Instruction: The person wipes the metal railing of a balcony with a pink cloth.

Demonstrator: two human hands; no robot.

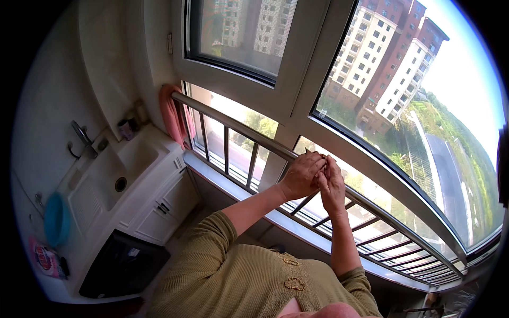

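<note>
My left hand (pixel 299 177) and my right hand (pixel 332 183) are together over a metal handrail (pixel 274 148), fingers bent and meeting. A small brownish thing (pixel 323 156) shows between the fingertips, mostly hidden by them; what it is cannot be made out. A thin dark tip pokes out above the left knuckles. Whether the hands also rest on the rail is unclear.
Beyond the handrail are framed windows (pixel 302 95). A pink towel (pixel 171 115) hangs over its left end. To the left stand a white sink (pixel 137 155) with a faucet (pixel 84 139), a turquoise basin (pixel 57 220), a pink packet (pixel 47 260), white cabinets (pixel 159 216) and a black appliance (pixel 123 264).
</note>
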